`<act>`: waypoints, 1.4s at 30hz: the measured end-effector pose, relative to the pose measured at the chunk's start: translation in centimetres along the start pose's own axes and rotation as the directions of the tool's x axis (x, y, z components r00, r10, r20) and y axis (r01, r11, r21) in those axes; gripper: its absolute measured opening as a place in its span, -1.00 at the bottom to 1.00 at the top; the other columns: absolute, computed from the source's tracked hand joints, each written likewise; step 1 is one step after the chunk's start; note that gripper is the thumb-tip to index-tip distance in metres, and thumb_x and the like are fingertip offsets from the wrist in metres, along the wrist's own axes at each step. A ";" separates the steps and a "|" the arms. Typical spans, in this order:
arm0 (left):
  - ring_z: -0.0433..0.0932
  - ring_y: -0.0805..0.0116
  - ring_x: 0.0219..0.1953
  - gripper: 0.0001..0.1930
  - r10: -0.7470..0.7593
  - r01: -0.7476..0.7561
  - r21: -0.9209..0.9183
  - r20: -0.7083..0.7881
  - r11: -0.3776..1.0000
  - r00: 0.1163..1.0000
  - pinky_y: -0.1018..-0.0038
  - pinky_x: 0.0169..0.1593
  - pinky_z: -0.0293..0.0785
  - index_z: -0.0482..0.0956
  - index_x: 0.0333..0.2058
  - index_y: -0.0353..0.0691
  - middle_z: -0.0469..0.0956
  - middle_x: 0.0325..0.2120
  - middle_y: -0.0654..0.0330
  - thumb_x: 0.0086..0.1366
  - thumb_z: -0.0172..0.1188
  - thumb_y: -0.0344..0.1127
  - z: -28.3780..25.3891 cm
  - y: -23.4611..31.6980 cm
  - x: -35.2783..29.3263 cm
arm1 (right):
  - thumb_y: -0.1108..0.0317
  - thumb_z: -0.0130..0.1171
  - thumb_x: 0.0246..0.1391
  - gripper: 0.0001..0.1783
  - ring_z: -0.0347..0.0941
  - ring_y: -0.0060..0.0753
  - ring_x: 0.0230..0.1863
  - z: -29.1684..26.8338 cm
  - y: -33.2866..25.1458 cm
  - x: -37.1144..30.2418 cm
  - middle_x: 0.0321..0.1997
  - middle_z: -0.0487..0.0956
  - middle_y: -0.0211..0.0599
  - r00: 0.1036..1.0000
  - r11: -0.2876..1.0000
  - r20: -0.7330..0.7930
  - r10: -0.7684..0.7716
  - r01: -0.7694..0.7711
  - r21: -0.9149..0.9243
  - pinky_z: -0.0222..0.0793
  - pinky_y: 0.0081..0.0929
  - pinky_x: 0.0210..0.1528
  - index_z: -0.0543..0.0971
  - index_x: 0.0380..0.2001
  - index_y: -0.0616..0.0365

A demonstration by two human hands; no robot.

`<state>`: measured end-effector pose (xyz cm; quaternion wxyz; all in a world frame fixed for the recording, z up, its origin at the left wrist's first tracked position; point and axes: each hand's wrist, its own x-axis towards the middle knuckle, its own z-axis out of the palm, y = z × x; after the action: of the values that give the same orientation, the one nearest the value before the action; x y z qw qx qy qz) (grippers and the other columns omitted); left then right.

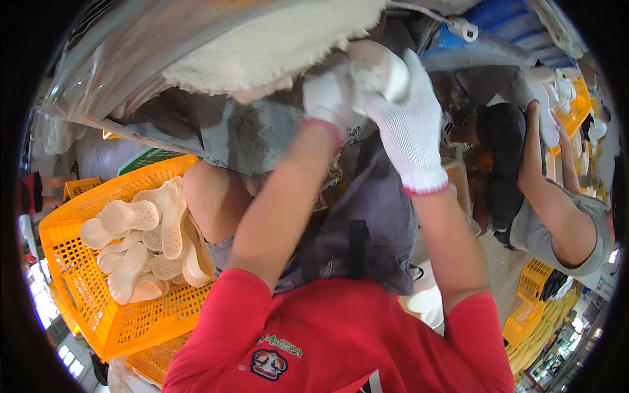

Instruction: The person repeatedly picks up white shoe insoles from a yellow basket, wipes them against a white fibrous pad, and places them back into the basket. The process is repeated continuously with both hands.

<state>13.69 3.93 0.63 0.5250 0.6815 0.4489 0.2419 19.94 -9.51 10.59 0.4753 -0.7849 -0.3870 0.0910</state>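
White knit gloves with pink cuffs cover both hands. My right hand [409, 121] is closed around a cream-white shoe sole [377, 69], thumb and fingers on its rounded end. Close against the sole's left side is my left hand [327, 95], smeared by motion, so its fingers do not show clearly. Just left of the hands and above them, a fluffy cream fleece-like surface [268, 52] bulges out from under clear plastic sheeting [105, 72]. The far part of the sole is partly hidden and blurred.
An orange crate [85, 288] at my left holds several cream shoe soles [173, 219]. A grey sheet [236, 134] hangs below the fleece. To the right, a co-worker [557, 209] holds a pale sole [540, 105] beside orange crates. A white cable connector [463, 29] dangles above.
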 end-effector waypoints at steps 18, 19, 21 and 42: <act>0.74 0.33 -0.03 -0.46 -0.044 0.154 -0.693 0.174 0.704 0.984 0.38 0.06 0.68 0.67 0.15 -0.47 0.76 -0.03 0.08 0.51 0.38 -0.03 -1.7 -2.1 -3.5 | 0.32 0.60 -0.19 -0.13 0.47 0.25 0.45 -2.6 -3.2 -1.8 0.38 0.59 0.08 0.731 0.665 0.466 -0.498 0.667 -0.336 0.34 0.22 0.52 0.62 0.31 0.16; 0.75 0.30 -0.04 -0.50 -0.111 0.278 -0.751 0.266 0.600 0.958 0.36 0.04 0.70 0.66 0.16 -0.46 0.76 -0.03 0.07 0.51 0.37 -0.10 -2.1 -2.4 -3.1 | 0.31 0.58 -0.17 -0.17 0.45 0.24 0.47 -3.6 -3.2 -2.8 0.36 0.62 0.00 0.666 0.561 0.641 -0.382 0.718 -0.411 0.30 0.29 0.53 0.63 0.29 0.10; 0.78 0.27 -0.01 -0.59 -0.061 0.373 -0.741 0.412 0.559 0.909 0.35 0.02 0.75 0.63 0.20 -0.37 0.76 0.00 0.10 0.55 0.34 -0.22 -3.1 -3.1 -3.8 | 0.28 0.48 -0.05 -0.42 0.55 0.08 0.37 -3.7 -1.5 -2.6 0.19 0.72 -0.25 0.627 0.397 0.644 -0.438 0.778 -0.487 0.40 0.21 0.44 0.73 0.13 -0.01; 0.71 -0.16 0.05 -0.47 0.094 -0.133 -0.063 -0.423 0.989 0.901 0.01 0.22 0.58 0.35 0.33 -0.21 0.66 0.10 -0.16 0.61 0.13 0.00 -5.0 -4.7 -7.0 | 0.00 0.50 0.17 -0.68 0.74 0.01 -0.34 9.1 -3.5 -2.4 -0.31 0.77 -0.11 0.901 0.796 0.370 -0.227 0.390 -0.462 0.66 -0.17 -0.25 0.83 -0.13 -0.09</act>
<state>4.64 0.59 -1.08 0.4318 0.6144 0.4991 0.4323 11.89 -4.17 8.08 0.1876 -0.7870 -0.5875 0.0180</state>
